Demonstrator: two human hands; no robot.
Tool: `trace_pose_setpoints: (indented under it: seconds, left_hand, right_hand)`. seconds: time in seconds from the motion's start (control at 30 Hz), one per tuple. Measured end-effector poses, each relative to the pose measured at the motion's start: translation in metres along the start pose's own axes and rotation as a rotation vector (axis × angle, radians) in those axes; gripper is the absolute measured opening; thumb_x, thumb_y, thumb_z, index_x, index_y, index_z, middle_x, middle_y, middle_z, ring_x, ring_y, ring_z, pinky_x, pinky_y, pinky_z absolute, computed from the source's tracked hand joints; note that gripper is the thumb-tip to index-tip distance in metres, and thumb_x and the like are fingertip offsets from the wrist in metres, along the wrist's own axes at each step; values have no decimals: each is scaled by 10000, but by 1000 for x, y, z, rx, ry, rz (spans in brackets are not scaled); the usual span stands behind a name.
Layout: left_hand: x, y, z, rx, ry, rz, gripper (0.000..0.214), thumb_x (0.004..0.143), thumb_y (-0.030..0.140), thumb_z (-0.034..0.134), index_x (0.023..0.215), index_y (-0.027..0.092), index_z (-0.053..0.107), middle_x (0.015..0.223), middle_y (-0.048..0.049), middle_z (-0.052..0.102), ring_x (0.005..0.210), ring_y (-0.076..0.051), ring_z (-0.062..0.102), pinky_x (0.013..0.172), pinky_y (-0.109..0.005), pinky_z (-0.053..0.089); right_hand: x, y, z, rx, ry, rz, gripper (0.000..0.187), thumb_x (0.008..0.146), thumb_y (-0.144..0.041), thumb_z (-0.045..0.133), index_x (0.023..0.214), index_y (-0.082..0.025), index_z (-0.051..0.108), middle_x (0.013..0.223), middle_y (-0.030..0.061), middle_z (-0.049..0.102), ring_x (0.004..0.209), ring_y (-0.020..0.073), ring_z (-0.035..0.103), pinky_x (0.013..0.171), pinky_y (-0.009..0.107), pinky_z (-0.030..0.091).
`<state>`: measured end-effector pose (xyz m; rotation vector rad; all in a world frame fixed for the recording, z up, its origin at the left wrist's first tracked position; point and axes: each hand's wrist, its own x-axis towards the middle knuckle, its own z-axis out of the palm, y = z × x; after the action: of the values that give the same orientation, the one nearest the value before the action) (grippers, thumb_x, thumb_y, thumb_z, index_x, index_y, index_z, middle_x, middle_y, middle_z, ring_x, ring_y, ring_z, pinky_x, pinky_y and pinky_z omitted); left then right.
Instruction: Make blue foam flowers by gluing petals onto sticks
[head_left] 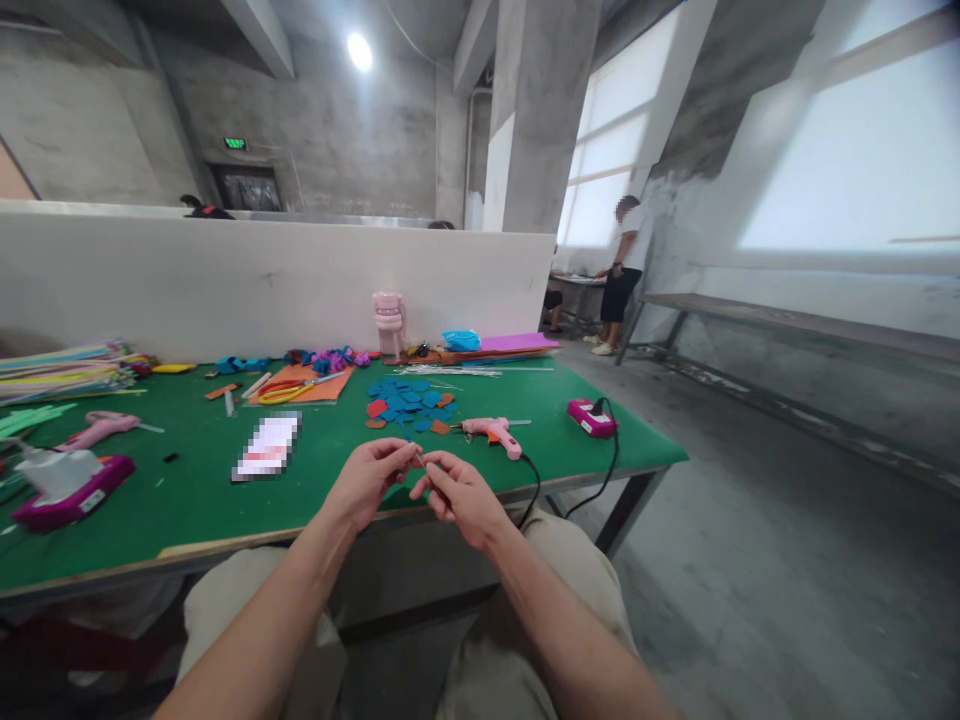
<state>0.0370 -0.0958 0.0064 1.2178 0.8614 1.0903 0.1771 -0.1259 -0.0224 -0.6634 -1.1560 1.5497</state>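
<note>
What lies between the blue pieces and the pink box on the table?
A pink glue gun, lying on the green table between the blue pieces and the pink box; the head view shows it.

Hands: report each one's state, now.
Left hand: pinched shut on a tiny piece, too small to identify.
Right hand: pinched shut on the same piece.

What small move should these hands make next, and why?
Likely the right hand lets go and reaches for the pink glue gun. Both hands pinch one small piece, too tiny to identify, at the near edge of the green table; the left hand probably can hold it alone, and the gun lies just beyond the right hand.
</note>
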Motion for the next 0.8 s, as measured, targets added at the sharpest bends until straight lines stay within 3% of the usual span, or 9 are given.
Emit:
trace_pose_setpoints:
  seconds: [0.3, 0.8]
  left_hand:
    - [1, 1, -1, 42, 41, 34, 192, 604, 310, 686, 616, 125, 635, 544, 5, 548, 479, -60, 420, 472, -188, 322]
    - [4, 1, -7, -121, -19, -90, 152, 574, 239, 716, 630, 113, 652, 599, -16, 595, 522, -65, 483, 527, -182, 379]
  right_hand:
    - [-1, 0, 3, -258, 84, -83, 303, 786, -348, 473, 1008, -160, 556, 532, -36, 554, 336, 21, 214, 336, 165, 149]
    - [-3, -3, 5, -275, 75, -87, 302, 781, -333, 473, 1019, -174, 570, 535, -37, 556, 338, 25, 200, 339, 174, 143]
